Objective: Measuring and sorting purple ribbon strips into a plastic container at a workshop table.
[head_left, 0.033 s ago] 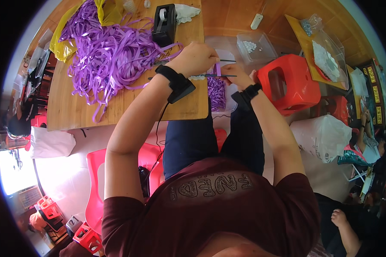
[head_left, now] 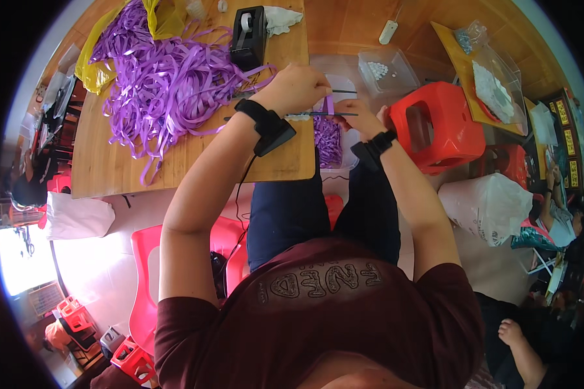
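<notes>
A short length of purple ribbon (head_left: 329, 104) spans two thin dark rods (head_left: 336, 115) that stick out past the table's right edge. My left hand (head_left: 297, 87) is closed at the upper rod, its fingertips pinched at the ribbon. My right hand (head_left: 357, 117) is closed too, with thumb and fingers on the ribbon around the lower rod. Beneath my hands, a clear plastic bin (head_left: 350, 144) holds a heap of cut purple ribbon pieces (head_left: 328, 146). On the table to the left lies a large tangled pile of purple ribbon (head_left: 175, 91), partly spilling from a yellow bag (head_left: 91, 71).
A black tape dispenser (head_left: 248, 40) and a crumpled white tissue (head_left: 283, 19) sit at the back of the wooden table (head_left: 240, 165). Right of the bin are a clear box with white pieces (head_left: 399, 78) and a red stool (head_left: 444, 126). Another person's arm (head_left: 522, 353) shows lower right.
</notes>
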### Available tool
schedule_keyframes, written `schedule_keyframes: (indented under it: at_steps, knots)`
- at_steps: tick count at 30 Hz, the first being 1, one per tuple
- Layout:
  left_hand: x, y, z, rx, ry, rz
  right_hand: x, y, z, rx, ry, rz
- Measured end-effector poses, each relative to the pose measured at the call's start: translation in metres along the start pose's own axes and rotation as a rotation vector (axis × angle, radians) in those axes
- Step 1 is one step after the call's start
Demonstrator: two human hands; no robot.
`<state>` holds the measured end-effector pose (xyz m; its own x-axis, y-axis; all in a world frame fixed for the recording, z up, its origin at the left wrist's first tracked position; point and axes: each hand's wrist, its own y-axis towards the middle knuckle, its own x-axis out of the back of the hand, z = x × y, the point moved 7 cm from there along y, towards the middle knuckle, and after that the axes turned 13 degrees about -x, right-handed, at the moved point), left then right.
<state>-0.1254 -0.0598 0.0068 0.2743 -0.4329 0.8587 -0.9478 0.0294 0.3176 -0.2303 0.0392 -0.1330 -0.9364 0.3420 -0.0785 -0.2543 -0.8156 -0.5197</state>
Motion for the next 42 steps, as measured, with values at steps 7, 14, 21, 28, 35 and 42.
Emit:
schedule_keyframes:
  at_steps: [7,14,21,28,35,42]
  knots:
    - [-0.003,-0.005,0.007,0.094,-0.178,-0.03,-0.021,-0.017,-0.003,0.203,-0.014,0.009]
    - [-0.005,-0.004,0.008,0.096,-0.205,-0.053,-0.039,-0.021,-0.045,0.187,0.085,0.086]
    - [-0.004,-0.006,0.01,0.119,-0.188,-0.039,-0.054,-0.048,-0.072,0.098,0.293,0.13]
    - [-0.006,-0.009,0.013,0.173,-0.221,-0.02,-0.052,-0.086,-0.1,0.069,0.365,0.046]
    - [-0.009,-0.007,0.013,0.186,-0.211,-0.005,-0.042,-0.09,-0.09,0.254,0.397,-0.079]
    - [-0.007,-0.01,0.013,0.189,-0.192,0.002,-0.079,-0.136,-0.079,0.169,0.081,0.258]
